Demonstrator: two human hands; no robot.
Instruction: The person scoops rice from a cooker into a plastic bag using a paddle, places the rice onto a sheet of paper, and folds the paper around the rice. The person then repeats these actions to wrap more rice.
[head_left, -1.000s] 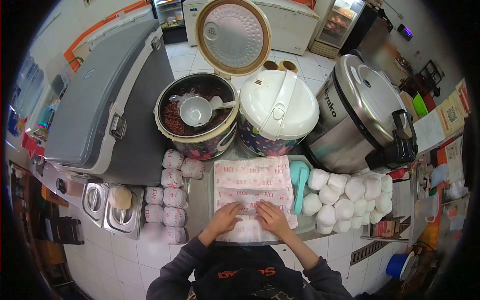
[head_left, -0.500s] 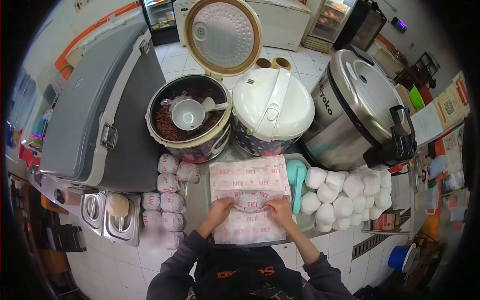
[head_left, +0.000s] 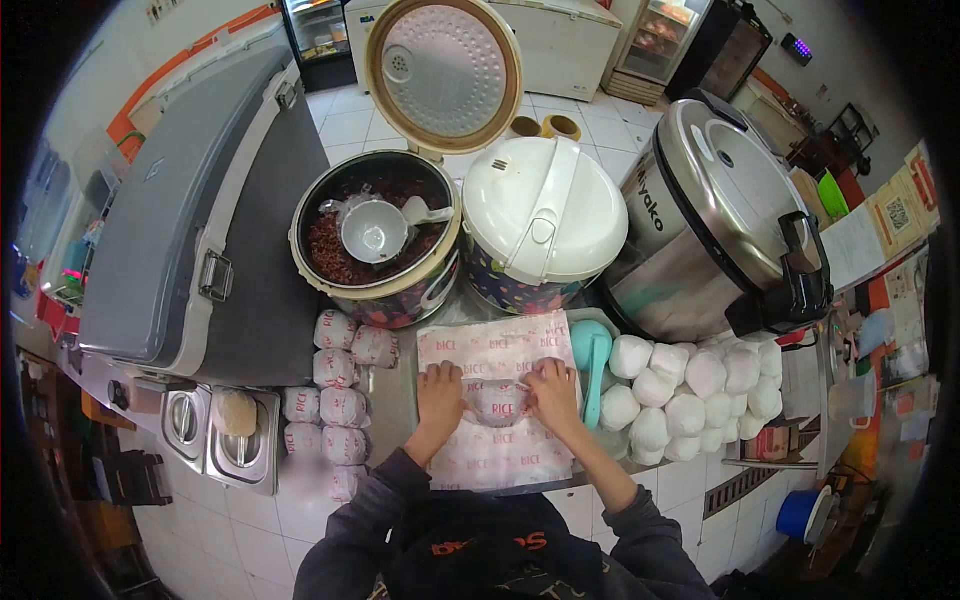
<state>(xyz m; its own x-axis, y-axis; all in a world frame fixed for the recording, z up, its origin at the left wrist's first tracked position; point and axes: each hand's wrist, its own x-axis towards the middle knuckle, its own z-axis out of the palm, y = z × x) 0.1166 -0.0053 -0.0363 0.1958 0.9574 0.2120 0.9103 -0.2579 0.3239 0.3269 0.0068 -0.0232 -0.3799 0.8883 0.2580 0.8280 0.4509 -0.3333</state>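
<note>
A small rounded parcel in pink-white paper printed RICE lies between my hands on a stack of the same printed sheets. My left hand is at the parcel's left side, fingers curled down on its wrapping paper. At the right side, my right hand pinches the paper's edge. What is inside the parcel is hidden. A turquoise rice scoop lies just right of the sheets.
Wrapped RICE parcels stand left of the tray; several white rounded portions are piled right. Behind are an open cooker with dark red rice, a white-lidded cooker and a steel one. A grey cool box stands left.
Both hands have moved slightly away from my body, turning the parcel forward on the sheets. My left fingers now lie further forward beside it. The other items stay put.
</note>
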